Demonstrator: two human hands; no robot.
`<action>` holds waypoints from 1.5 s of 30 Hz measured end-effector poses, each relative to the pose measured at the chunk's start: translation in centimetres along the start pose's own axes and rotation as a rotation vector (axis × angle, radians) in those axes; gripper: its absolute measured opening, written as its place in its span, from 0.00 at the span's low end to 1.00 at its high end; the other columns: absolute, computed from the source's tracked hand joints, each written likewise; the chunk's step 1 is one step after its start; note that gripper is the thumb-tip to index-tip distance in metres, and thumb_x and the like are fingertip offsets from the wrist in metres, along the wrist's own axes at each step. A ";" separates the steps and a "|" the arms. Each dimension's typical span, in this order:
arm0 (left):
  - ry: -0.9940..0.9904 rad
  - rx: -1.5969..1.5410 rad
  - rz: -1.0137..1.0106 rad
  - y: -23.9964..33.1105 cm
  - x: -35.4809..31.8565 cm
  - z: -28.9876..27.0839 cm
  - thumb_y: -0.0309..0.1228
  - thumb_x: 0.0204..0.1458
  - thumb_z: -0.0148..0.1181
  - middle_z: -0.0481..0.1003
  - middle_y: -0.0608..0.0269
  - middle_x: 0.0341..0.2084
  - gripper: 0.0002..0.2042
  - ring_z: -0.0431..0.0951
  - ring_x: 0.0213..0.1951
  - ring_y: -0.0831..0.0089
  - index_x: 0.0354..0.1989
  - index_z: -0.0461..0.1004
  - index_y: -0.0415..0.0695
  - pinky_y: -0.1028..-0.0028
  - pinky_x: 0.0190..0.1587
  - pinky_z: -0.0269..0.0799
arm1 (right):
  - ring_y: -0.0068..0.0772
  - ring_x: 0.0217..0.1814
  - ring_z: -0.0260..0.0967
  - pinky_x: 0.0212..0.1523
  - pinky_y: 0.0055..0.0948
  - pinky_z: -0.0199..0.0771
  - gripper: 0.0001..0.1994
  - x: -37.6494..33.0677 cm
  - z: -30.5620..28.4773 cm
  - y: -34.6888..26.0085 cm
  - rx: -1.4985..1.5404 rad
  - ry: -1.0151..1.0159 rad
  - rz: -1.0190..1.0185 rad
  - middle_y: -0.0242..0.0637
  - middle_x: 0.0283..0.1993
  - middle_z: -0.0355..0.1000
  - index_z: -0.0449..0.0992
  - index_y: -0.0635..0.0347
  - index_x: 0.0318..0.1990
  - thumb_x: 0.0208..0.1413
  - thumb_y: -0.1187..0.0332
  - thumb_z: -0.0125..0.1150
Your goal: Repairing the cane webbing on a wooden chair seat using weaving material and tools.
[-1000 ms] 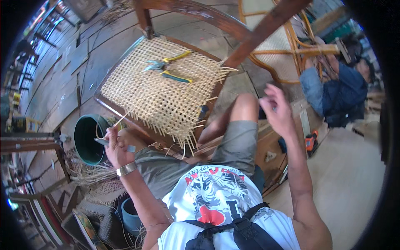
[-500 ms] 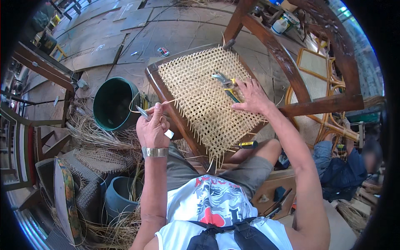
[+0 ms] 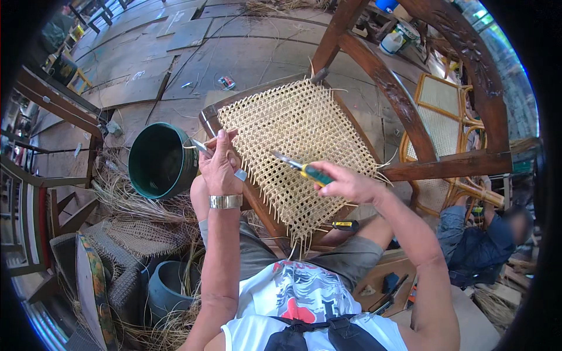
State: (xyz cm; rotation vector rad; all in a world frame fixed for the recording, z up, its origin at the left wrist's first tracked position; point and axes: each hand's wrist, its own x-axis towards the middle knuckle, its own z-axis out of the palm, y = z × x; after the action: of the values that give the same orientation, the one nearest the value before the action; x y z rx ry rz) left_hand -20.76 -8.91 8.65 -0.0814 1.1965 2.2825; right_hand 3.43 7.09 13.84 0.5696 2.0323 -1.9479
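Observation:
A wooden chair frame with a woven cane seat lies tilted across my lap, loose strand ends sticking out along its edges. At the seat's left edge my left hand is closed around a slim tool with a pointed metal blade. A thin cane strand also shows at these fingers. My right hand grips pliers with green and yellow handles. Their grey jaws point left over the middle of the weave. A black and yellow handled tool rests by the seat's near right edge.
A dark green bucket stands left of the chair, and a blue-grey pot nearer me. Loose cane fibres cover the floor there. A rattan chair and a seated person are on the right.
My right hand has picked the pliers up off the seat and drawn them toward me. The left hand still holds its tool. The chair appears slightly shifted in view.

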 end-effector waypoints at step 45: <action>-0.486 1.046 0.017 9.6 -4.9 -2.6 0.31 0.64 0.59 0.73 0.74 0.25 0.08 0.67 0.28 0.87 0.40 0.78 0.38 0.83 0.30 0.62 | 0.53 0.77 0.48 0.75 0.47 0.47 0.45 8.0 -3.0 -2.2 -0.677 0.524 -0.454 0.52 0.74 0.52 0.54 0.64 0.71 0.58 0.36 0.56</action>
State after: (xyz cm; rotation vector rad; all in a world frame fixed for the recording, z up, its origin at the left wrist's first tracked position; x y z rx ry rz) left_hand -21.90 -17.47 15.67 0.8085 1.8985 1.3033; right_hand -4.41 10.80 12.40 0.5071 3.1671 -1.1972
